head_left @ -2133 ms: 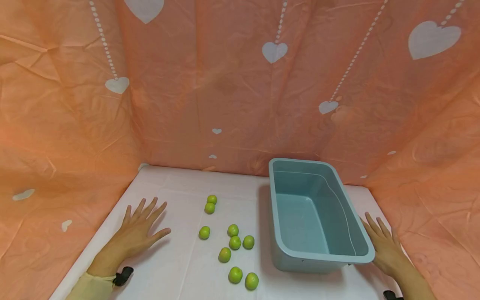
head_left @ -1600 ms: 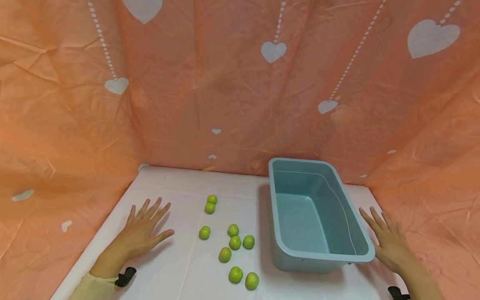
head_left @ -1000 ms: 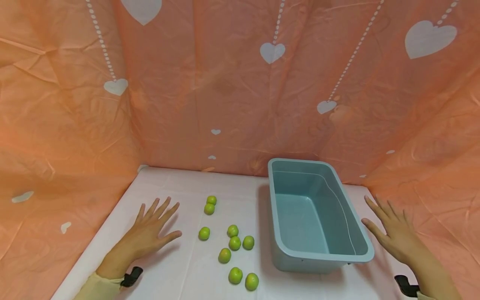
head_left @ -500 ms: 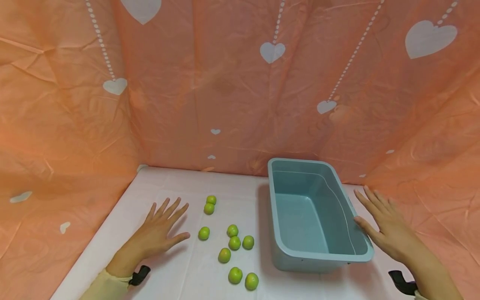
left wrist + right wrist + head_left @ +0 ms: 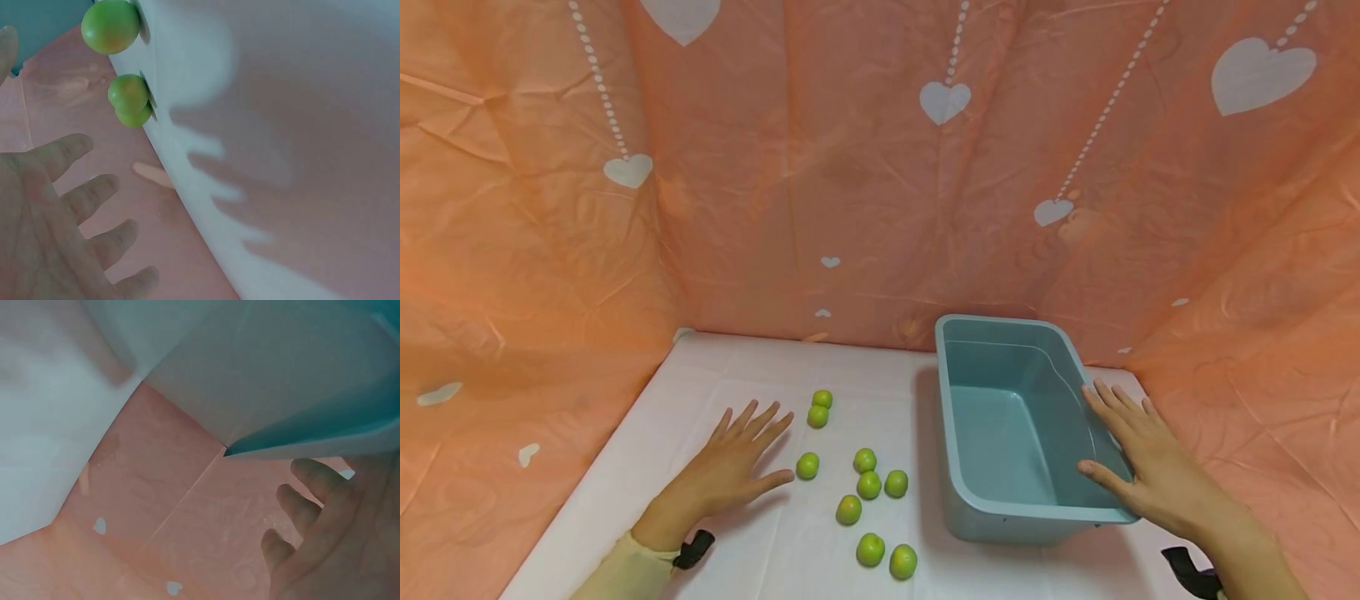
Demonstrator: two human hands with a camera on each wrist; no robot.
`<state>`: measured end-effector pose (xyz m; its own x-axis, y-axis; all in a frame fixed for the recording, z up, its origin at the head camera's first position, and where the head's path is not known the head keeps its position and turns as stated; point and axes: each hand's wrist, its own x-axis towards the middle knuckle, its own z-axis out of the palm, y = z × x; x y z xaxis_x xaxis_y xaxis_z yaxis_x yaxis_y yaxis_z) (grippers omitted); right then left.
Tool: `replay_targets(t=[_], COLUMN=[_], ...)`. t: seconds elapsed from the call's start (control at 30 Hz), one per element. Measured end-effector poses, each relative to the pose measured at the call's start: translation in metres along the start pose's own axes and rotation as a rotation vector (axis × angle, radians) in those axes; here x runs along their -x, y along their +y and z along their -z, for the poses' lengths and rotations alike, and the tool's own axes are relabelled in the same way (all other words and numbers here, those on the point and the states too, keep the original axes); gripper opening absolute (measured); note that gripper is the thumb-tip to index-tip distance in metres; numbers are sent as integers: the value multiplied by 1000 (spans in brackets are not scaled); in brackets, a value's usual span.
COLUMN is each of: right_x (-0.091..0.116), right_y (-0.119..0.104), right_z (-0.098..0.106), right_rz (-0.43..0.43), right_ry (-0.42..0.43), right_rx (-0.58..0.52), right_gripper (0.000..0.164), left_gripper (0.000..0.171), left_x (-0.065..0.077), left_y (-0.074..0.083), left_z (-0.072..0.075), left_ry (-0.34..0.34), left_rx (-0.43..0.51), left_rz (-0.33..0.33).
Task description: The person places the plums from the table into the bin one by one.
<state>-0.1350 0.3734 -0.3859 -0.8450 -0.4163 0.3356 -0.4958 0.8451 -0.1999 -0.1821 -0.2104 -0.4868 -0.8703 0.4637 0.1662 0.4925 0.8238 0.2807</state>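
Observation:
Several small round green fruits [image 5: 868, 485] lie scattered on the white cloth, left of a deep grey-blue plastic tub [image 5: 958, 467]. My left hand [image 5: 726, 467] hovers over the cloth with fingers spread, its thumb tip close to the nearest green fruit [image 5: 808, 466]. Nothing is in that palm, as the left wrist view shows. Over the tub's right rim, my right hand [image 5: 1157, 467] is held with straight, spread fingers. Whether it touches the rim, I cannot tell. In the right wrist view, the fingers [image 5: 300, 506] appear just beside the tub's edge, holding nothing.
Orange cloth walls [image 5: 865, 208] with white hearts enclose the table at the back and both sides. The tub stands near the back wall on the right half of the white cloth [image 5: 737, 362].
My left hand has drifted right toward the green fruits. My right hand has risen from beside the tub and come left over its right rim. Fruits and tub have not moved.

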Motion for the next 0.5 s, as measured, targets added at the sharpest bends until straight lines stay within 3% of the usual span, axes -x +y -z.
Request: replay_targets(t=[0.33, 0.5], right_x=[8, 13], right_y=[-6, -8], right_z=[-5, -7], right_rz=[33, -3], right_ry=[-11, -31], right_rx=[13, 25], right_gripper=[109, 111], left_gripper=[86, 84], left_x=[-6, -9], left_y=[8, 10], left_z=[-6, -9], left_ry=[-31, -40], left_rx=[9, 3], left_rz=[-22, -45])
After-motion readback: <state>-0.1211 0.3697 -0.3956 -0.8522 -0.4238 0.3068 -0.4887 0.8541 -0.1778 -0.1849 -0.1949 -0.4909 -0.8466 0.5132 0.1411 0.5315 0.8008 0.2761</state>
